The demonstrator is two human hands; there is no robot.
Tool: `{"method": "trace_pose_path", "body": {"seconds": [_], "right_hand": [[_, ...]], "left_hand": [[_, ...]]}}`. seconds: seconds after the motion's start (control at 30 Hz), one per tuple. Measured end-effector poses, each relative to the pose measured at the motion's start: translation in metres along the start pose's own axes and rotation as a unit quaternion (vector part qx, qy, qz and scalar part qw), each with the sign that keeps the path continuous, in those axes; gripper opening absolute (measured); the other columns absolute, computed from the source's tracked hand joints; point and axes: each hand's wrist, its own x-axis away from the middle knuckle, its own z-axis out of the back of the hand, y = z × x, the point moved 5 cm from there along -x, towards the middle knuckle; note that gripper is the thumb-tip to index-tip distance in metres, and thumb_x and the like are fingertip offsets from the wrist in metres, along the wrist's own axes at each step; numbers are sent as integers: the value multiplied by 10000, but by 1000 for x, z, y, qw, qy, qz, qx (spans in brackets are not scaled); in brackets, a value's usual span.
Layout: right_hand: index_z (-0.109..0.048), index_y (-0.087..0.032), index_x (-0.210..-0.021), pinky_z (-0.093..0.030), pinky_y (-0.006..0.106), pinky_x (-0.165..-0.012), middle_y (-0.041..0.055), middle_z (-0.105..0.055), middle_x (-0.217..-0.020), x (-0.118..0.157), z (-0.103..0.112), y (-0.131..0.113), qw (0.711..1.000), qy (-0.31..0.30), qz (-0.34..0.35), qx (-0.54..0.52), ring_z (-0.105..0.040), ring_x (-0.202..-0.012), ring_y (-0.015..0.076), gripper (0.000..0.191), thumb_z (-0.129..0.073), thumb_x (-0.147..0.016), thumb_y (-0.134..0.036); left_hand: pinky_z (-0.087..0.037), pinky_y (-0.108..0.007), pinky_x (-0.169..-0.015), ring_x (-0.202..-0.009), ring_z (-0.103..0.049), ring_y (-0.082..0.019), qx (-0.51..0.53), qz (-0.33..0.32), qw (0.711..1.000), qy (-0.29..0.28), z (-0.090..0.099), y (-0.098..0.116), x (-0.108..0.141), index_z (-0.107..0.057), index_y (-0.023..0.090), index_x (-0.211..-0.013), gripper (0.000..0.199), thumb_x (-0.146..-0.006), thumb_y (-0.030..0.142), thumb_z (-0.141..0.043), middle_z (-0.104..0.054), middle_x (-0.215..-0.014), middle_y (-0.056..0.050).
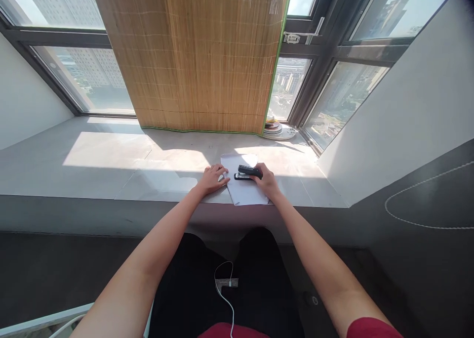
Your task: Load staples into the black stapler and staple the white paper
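A black stapler (247, 173) is gripped at its rear end by my right hand (266, 181), its jaw pointing left over white paper (246, 194). The paper lies on the pale window sill, near its front edge; whether it is one sheet or a stack, I cannot tell. My left hand (215, 179) rests at the paper's left edge with its fingers stretched out, holding nothing. Between the stapler's arm and base a gap shows at the left end.
The sill (166, 185) runs the full width before me. A bamboo blind (207, 56) hangs down to its back part. Stacked plates (276, 129) stand in the back right corner. A white cable (231, 306) lies over my lap, and a cord (418, 224) loops at the right.
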Motion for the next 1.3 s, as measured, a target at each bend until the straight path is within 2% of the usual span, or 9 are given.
{"method": "trace_pose_path", "body": {"seconds": [0.23,0.33,0.4,0.57,0.8,0.9,1.03,1.2,1.3], "right_hand": [[-771,-252,-947,-615,490,-999,80,-818,-1079,3,15,6,979,114,-5,-170,-744,-1018,276,325,-815,-838,-555],[-777,-237,-779,-587,395,-860,70,-781,-957,4,31,17,952,202,-31,-227,-696,-882,219,367,-740,-911,-578],[-773,-228,-709,-508,330,-717,38,-693,-811,6,38,25,937,235,-68,-249,-584,-728,166,417,-684,-941,-564],[-799,-198,-694,-258,294,-574,-70,-311,-560,6,27,29,950,132,-139,-248,-270,-562,112,414,-714,-866,-565],[-747,-205,-644,-211,296,-594,-59,-274,-576,5,24,23,965,137,-131,-178,-251,-584,120,481,-624,-877,-607],[-543,-240,-509,-230,302,-609,-49,-249,-589,5,26,19,974,151,-111,-128,-257,-606,125,514,-590,-899,-571],[-240,-275,-515,-221,322,-614,-48,-178,-607,5,26,9,984,161,-67,-30,-204,-629,128,527,-560,-904,-430],[-212,-276,-561,-219,330,-601,-51,-184,-592,6,25,9,986,158,-49,7,-206,-611,129,521,-554,-938,-388],[-391,-265,-556,-325,327,-616,-31,-360,-570,6,27,9,987,162,-15,-7,-325,-600,152,503,-566,-986,-459]], "left_hand": [[-317,-631,-1298,-1497,-524,-350,-24,-12,999,-31,0,-1,2,-744,295,-1156,222,-991,364,-613,-639,-1564,-103],[-308,-642,-1308,-1520,-514,-352,-18,-10,999,-33,-1,-2,3,-751,286,-1091,183,-971,317,-616,-637,-1587,-108],[-319,-625,-1313,-1526,-514,-347,-9,-8,1000,-27,-1,-3,3,-757,281,-1038,162,-975,320,-613,-642,-1589,-104],[-303,-649,-1317,-1515,-527,-366,19,-6,1000,-11,0,-3,1,-739,258,-902,211,-995,418,-637,-663,-1565,-112],[-258,-674,-1330,-1535,-496,-382,16,-1,999,-29,-2,-5,1,-652,236,-751,185,-916,318,-676,-631,-1599,-117],[-257,-666,-1336,-1547,-486,-381,28,4,999,-30,-1,-7,2,-688,254,-886,32,-858,263,-674,-628,-1602,-109],[-277,-650,-1329,-1520,-514,-385,42,10,999,-33,2,-8,1,-667,261,-1212,409,-803,263,-679,-639,-1578,-121],[-347,-595,-1290,-1448,-566,-396,26,29,999,-29,3,-10,-1,-583,230,-1438,653,-803,328,-694,-673,-1485,-140],[-343,-574,-1295,-1454,-558,-391,23,25,999,-24,1,-11,-1,-582,230,-1465,668,-815,344,-687,-670,-1489,-136]]}}
